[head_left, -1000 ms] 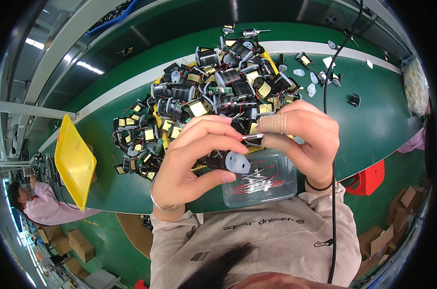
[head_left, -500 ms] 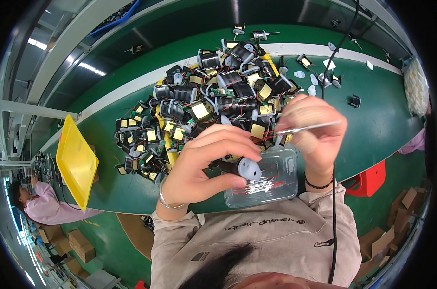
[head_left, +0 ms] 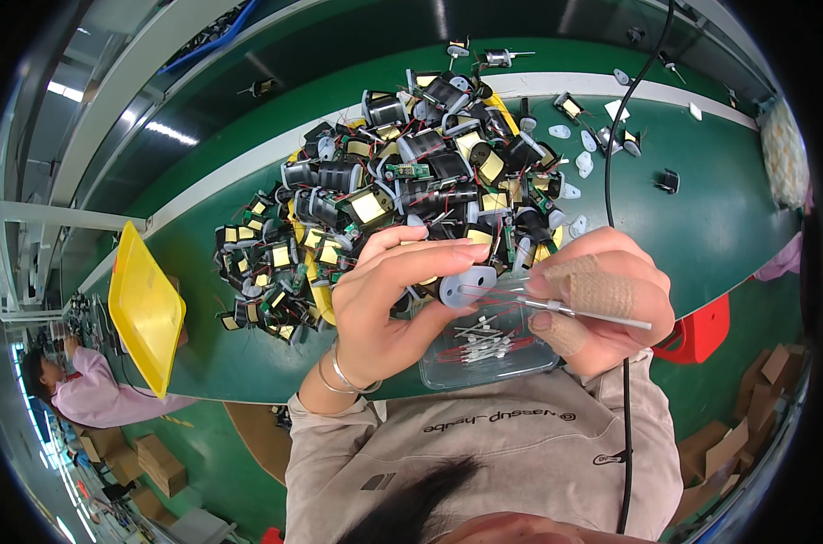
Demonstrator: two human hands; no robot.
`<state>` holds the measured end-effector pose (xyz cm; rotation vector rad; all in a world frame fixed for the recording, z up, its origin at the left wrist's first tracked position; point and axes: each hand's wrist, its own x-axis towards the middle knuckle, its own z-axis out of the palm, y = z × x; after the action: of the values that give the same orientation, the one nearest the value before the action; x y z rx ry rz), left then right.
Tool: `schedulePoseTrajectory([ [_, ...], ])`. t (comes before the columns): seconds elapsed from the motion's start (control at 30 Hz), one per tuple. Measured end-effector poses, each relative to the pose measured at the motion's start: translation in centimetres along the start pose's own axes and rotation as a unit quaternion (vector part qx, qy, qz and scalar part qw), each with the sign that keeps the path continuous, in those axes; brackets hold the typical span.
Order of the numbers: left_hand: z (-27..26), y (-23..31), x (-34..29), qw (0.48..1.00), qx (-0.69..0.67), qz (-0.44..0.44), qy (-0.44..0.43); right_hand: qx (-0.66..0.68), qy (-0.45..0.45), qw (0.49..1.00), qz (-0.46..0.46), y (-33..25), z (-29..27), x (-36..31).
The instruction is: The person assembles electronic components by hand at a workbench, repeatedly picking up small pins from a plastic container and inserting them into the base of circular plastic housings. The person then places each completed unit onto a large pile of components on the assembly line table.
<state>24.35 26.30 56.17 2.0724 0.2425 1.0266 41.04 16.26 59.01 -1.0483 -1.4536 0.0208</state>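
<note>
My left hand [head_left: 380, 304] is closed round a small black cylindrical part, gripping it near its grey oval end cap [head_left: 467, 287], whose holes face right. Thin red wires run between the cap and my right hand [head_left: 615, 290]. That hand, with tan tape round its thumb and a finger, pinches a slender silver-and-white tool [head_left: 611, 319]; its tip points toward the cap. Below both hands sits a clear plastic box [head_left: 484, 378] holding red wires with white ends [head_left: 486, 344]. Just beyond my hands, many similar black parts [head_left: 421, 195] with grey caps and yellow pads lie heaped.
Loose grey caps [head_left: 584, 164] and a few black parts [head_left: 668, 181] lie right of the heap. A yellow tray [head_left: 147, 308] stands tilted at left. A black cable [head_left: 608, 195] hangs down beside my right hand. Another person [head_left: 90, 390] sits far left; a red stool [head_left: 701, 331] is at right.
My right hand has come down and nearer, bringing the tool in front of the cap. My left hand has shifted the part slightly up and left, and the cap has turned more to the right.
</note>
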Motion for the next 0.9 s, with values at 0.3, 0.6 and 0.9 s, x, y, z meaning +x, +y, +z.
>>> schedulePoseTrajectory([
  [0.3, 0.1, 0.1, -0.3, 0.999, 0.0, 0.007, 0.045, -0.005, -0.049, 0.992, -0.112, 0.6, -0.5, 0.0],
  [0.6, -0.1, 0.3, -0.2, 0.998, 0.028, 0.016, 0.055, 0.016, -0.026, 0.974, -0.225, 1.9, -0.1, -0.2],
  [0.9, -0.1, 0.4, -0.2, 0.998, 0.022, 0.015, 0.059, 0.021, -0.029, 0.967, -0.253, 1.7, 0.1, 0.1],
])
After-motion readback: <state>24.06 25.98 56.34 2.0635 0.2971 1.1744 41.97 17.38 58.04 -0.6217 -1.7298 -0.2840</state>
